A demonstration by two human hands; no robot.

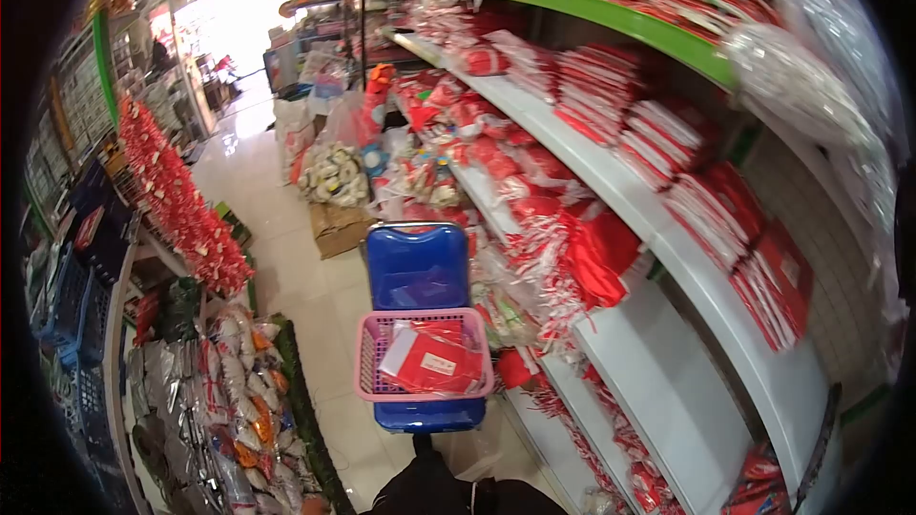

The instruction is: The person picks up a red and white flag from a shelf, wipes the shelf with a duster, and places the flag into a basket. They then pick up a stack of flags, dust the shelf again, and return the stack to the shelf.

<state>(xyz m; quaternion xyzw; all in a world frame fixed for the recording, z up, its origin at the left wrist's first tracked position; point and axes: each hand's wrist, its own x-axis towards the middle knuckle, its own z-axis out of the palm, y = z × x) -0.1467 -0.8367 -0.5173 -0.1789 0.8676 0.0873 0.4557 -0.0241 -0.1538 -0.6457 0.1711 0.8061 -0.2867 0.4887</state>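
Neither of my hands shows in the head view. In front of me stands a blue plastic chair in a shop aisle. A pink basket rests on its seat and holds red packets with white labels. At the bottom edge, dark clothing of my own body is visible. White shelves on the right are stacked with several rows of red and white packaged goods.
Hanging red items and blue crates line the left side. Bagged goods lie on the floor at lower left. A cardboard box and piled bags block the aisle behind the chair. The tiled floor runs toward a bright doorway.
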